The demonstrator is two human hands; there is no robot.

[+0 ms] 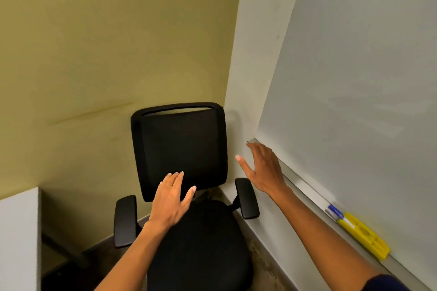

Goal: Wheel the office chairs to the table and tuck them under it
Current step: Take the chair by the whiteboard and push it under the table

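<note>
A black office chair (179, 149) with a mesh back and two armrests stands in the room's corner, its seat facing me. My left hand (172, 198) hovers with straight fingers over the seat, in front of the lower backrest, holding nothing. My right hand (262, 168) is spread open to the right of the backrest, above the right armrest (247, 198) and close to the whiteboard's ledge. A corner of the white table (19, 224) shows at the lower left.
A yellow-green wall (106, 54) stands behind the chair. A whiteboard (354, 78) fills the right wall; its tray (305, 186) carries a yellow holder (364, 236) and blue markers (335, 211). The chair sits tight between the table and the right wall.
</note>
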